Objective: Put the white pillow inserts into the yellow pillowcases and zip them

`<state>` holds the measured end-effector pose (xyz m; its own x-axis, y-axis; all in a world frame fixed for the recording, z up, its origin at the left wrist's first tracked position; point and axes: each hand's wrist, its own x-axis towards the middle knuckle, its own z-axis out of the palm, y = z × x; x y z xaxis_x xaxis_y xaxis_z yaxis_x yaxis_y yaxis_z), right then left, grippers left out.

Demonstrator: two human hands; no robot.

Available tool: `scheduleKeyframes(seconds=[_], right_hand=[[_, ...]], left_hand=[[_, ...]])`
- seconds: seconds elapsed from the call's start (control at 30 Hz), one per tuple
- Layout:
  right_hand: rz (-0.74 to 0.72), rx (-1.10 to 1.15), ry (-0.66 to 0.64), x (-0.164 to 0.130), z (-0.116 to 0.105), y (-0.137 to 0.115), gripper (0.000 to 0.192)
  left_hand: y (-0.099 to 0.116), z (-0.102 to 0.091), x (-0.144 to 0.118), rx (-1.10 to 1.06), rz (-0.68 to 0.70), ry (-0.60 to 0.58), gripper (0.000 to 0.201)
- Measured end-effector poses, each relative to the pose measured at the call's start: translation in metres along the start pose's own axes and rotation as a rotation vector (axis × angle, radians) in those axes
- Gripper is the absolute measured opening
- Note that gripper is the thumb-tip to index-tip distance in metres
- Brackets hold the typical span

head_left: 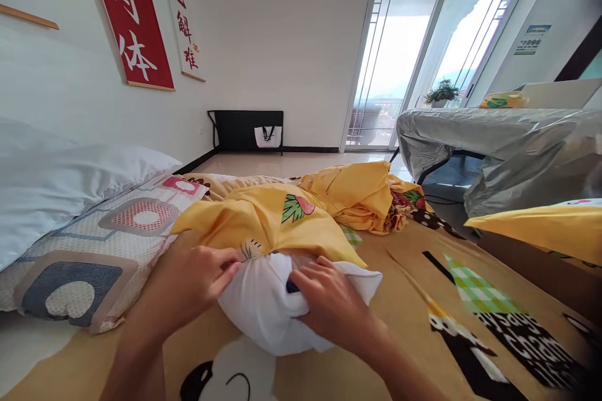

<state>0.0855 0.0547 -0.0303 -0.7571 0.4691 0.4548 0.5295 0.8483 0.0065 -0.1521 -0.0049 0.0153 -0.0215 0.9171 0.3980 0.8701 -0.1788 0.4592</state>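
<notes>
Head: patterned pillow (110, 257) beside pillowcase (249, 213)

— What is the soft yellow fabric pillowcase (235, 203) displaying?
— It's carrying a pink-and-green print (297, 208), while the plump cloth pillow (258, 313) is showing plain white.
— And what is the broad tan fabric bedsheet (390, 332) showing?
— It's bearing green-and-white checks and white lettering on black. The rectangular pale patchwork-print pillow (106, 244) is mixing blue-grey and pink blocks, and the long red hanging scroll (136, 37) is displaying white characters.
</notes>
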Motion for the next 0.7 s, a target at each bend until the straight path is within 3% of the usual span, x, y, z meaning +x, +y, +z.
scheduleKeyframes(seconds=[0.07, 0.13, 0.2, 0.27, 0.37, 0.43, 0.53, 0.6, 0.63, 0.7], right_hand=[[-0.152, -0.037, 0.101, -0.003, 0.013, -0.027, 0.005], [-0.244, -0.085, 0.281, -0.004, 0.032, -0.053, 0.008], [-0.272, -0.128, 0.429, -0.005, 0.048, -0.072, 0.014], [-0.258, -0.17, 0.485, -0.005, 0.054, -0.079, 0.015], [-0.232, -0.201, 0.381, -0.008, 0.039, -0.073, 0.01], [-0.202, -0.194, 0.235, -0.013, 0.017, -0.062, 0.006], [-0.091, -0.187, 0.05, -0.027, -0.016, -0.042, 0.049], [0.013, -0.19, -0.017, -0.039, -0.033, -0.025, 0.078], [0.064, -0.184, -0.038, -0.045, -0.04, -0.015, 0.085], [0.138, -0.128, -0.088, -0.053, -0.052, 0.003, 0.082]], left_hand=[[0.029, 0.005, -0.006, -0.015, 0.236, -0.006, 0.018], [0.048, 0.021, -0.005, 0.011, 0.41, -0.058, 0.025], [0.053, 0.042, 0.004, 0.067, 0.508, -0.122, 0.029], [0.048, 0.062, 0.016, 0.134, 0.531, -0.136, 0.037], [0.035, 0.081, 0.032, 0.198, 0.417, -0.064, 0.05], [0.029, 0.085, 0.038, 0.235, 0.29, -0.063, 0.039], [0.024, 0.084, 0.042, 0.254, 0.17, -0.142, 0.011], [0.022, 0.081, 0.044, 0.19, 0.14, -0.158, 0.017], [0.021, 0.08, 0.045, 0.126, 0.123, -0.141, 0.02], [0.018, 0.077, 0.047, -0.046, 0.062, -0.067, 0.023]])
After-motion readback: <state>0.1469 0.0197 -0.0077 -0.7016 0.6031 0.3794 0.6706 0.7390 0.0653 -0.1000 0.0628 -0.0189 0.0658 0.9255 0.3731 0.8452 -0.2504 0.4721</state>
